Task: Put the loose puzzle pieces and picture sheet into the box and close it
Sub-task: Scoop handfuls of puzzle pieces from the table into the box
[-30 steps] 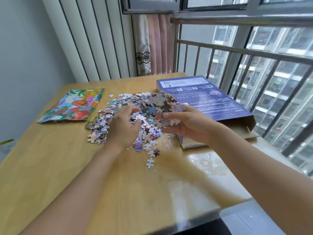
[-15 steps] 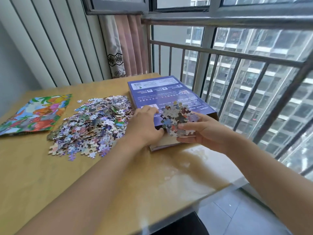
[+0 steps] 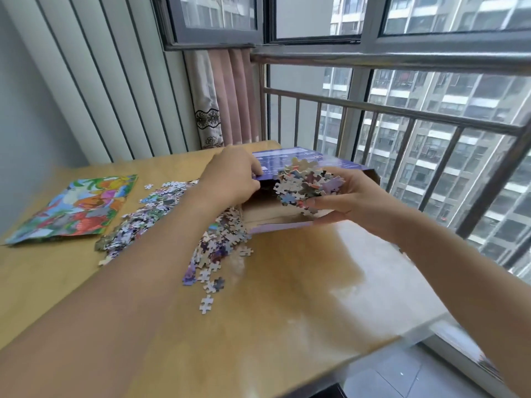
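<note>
— Hands first: what are they doing?
— Left hand [image 3: 230, 175] is lifting the purple box [image 3: 301, 159] lid by its edge; right hand [image 3: 344, 196] is cupping a clump of puzzle pieces [image 3: 307, 182] at the opening.
— Anything around them?
— One loose pile [image 3: 172, 219] is lying beside the box, partly hidden by the forearm; one picture sheet [image 3: 77, 208] is lying further left. Box print is unreadable.
</note>
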A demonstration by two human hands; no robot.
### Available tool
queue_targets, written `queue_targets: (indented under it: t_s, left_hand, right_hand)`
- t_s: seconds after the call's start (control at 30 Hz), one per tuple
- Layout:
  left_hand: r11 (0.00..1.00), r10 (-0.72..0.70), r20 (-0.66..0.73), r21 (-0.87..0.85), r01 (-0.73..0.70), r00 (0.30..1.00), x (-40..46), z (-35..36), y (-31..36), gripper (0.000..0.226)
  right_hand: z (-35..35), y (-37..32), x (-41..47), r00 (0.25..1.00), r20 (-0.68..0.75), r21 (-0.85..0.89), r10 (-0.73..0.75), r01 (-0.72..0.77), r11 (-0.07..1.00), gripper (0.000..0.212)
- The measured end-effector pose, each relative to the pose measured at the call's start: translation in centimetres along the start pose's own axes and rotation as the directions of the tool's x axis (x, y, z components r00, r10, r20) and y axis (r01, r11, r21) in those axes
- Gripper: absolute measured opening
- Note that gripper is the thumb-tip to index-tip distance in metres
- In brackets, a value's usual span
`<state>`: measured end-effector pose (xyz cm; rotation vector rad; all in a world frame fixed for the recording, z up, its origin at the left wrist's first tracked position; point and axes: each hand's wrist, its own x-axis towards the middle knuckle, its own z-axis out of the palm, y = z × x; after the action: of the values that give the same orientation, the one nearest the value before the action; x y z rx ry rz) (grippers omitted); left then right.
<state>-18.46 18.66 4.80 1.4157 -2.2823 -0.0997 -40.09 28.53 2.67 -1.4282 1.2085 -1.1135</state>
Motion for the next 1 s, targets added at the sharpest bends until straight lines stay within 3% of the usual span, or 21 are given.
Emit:
queue_targets:
  t_s: [0.13,0.23,0.33,0.4,0.7,0.87,1.0]
  left_hand:
    - [0.999,-0.017,0.023,-0.031,0.018,1.000,0.3,-1.7,0.0,0.026]
    - [0.998,-0.024,0.027,-0.060,0.026,0.999,0.1,-2.0,-0.2,0.025]
    - [0.997,-0.032,0.013,-0.076,0.033,0.999,-0.2,-2.3,-0.3,0.025]
    - [0.996,-0.035,-0.004,-0.081,0.035,0.999,-0.1,-2.6,-0.2,0.024]
    - [0.995,-0.040,0.008,-0.093,0.040,0.999,-0.1,-3.6,0.0,0.021]
    - [0.995,-0.027,0.000,-0.097,0.027,1.000,-0.1,-3.6,0.6,0.019]
    - [0.994,-0.036,-0.035,-0.107,0.032,0.999,0.1,-3.6,0.7,0.018]
  right_hand:
    - [-0.4,-3.0,1.2,1.000,0.010,-0.089,-0.018,0.018,0.996,0.050]
    - [-0.5,-4.2,1.9,0.995,-0.010,-0.340,-0.099,0.089,0.936,0.049]
    - [-0.3,-4.8,2.0,0.974,0.048,-0.674,-0.223,0.197,0.712,0.052]
    - [0.0,-4.9,1.6,0.961,0.079,-0.780,-0.265,0.225,0.584,0.055]
    - [1.1,-4.0,1.8,0.952,0.176,-0.914,-0.251,0.253,0.318,0.062]
    - [2.2,-3.8,2.6,0.964,0.079,-0.953,-0.253,0.147,0.265,0.048]
    - [2.8,-4.1,3.7,0.968,0.024,-0.969,-0.251,0.085,0.234,0.052]
